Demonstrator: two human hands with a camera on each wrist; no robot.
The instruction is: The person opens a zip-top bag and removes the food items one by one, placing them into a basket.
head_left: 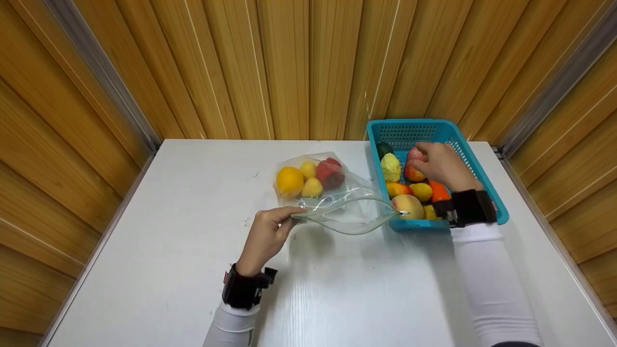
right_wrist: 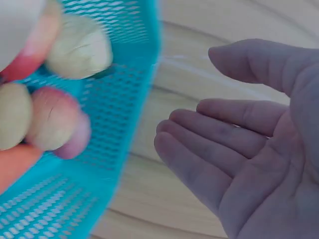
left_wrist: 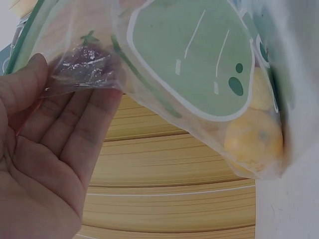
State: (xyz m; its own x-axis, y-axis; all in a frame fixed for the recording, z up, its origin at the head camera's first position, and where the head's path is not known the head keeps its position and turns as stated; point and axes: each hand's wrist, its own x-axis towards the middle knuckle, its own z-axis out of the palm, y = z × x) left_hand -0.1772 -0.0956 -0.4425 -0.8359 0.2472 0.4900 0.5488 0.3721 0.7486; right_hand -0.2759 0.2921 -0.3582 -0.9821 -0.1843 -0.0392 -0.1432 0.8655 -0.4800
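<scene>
My left hand (head_left: pixel 269 231) pinches one corner of a clear zip bag (head_left: pixel 356 188) between thumb and fingers, and the bag's mouth gapes toward me. Inside the bag lie an orange (head_left: pixel 289 181), a red fruit (head_left: pixel 330 173) and two small yellow fruits (head_left: pixel 312 187). In the left wrist view the bag (left_wrist: pixel 189 55) shows a large green print. My right hand (head_left: pixel 446 166) is over the blue basket (head_left: pixel 482 178), holding nothing; the right wrist view shows its palm (right_wrist: pixel 279 164) with fingers extended and thumb apart.
The basket holds several fruits and vegetables, among them a peach (head_left: pixel 408 206), a pale yellow-green knobbly one (head_left: pixel 390 167) and an orange-red one (head_left: pixel 438 191). The bag's right end overlaps the basket's near left rim. Wood-patterned walls (head_left: pixel 284 67) stand behind the white table (head_left: pixel 193 217).
</scene>
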